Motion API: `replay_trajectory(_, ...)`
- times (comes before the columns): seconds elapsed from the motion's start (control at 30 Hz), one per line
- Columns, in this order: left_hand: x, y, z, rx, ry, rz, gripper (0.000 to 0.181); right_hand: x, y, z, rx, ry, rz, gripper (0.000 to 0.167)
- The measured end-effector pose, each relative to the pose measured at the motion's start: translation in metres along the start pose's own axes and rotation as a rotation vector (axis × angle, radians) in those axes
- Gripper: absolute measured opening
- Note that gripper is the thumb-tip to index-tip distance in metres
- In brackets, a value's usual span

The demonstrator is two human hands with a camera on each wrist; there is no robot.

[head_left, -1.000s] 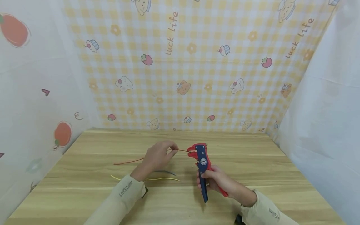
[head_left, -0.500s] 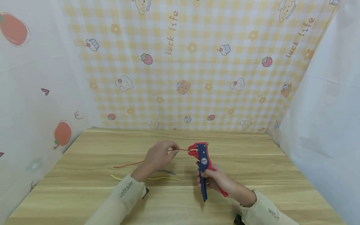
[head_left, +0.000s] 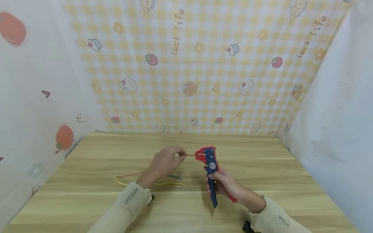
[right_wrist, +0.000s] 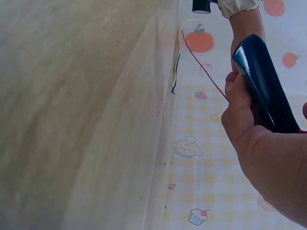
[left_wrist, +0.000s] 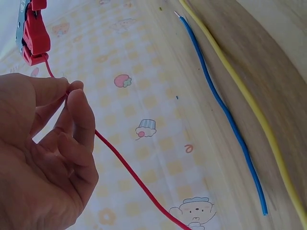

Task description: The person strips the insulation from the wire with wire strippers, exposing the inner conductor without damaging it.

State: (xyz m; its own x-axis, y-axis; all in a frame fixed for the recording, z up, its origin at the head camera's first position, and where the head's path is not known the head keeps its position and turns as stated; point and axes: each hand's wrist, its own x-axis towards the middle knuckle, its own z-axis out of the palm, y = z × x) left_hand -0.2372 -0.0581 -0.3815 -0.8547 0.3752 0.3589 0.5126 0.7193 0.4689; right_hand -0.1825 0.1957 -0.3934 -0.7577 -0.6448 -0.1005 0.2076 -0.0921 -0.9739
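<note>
My left hand (head_left: 166, 162) pinches a red wire (left_wrist: 128, 166) between thumb and fingertips, a short way from a wire stripper (head_left: 210, 158). The wire's near end enters the stripper's red jaws, and its long tail passes under my left wrist. My right hand (head_left: 228, 186) grips the stripper upright by its blue handle (right_wrist: 265, 86) and red handle, fingers wrapped round them. How far the wire reaches inside the jaws is hidden. On the table beneath my left forearm lie a yellow wire (head_left: 170, 183) and a blue wire (left_wrist: 218, 98), whose far end shows bare metal.
The wooden table (head_left: 262, 168) meets a checked cloth backdrop (head_left: 215, 71) at its back edge. White cloth hangs on both sides. A tiny blue scrap (left_wrist: 177, 97) lies near the blue wire.
The stripper has shifted slightly to the right in the head view. The red wire's loose tail has swung a little lower and left. Both hands keep their hold.
</note>
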Motion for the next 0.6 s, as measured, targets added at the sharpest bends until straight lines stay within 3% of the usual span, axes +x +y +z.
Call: replay_trajectory(0.6, -0.0007, 0.0042, 0.0007, -0.007, 0.006, 0.029, 0.005, -0.0011, 0.0001, 0.0023, 0.012, -0.018, -0.029, 0.014)
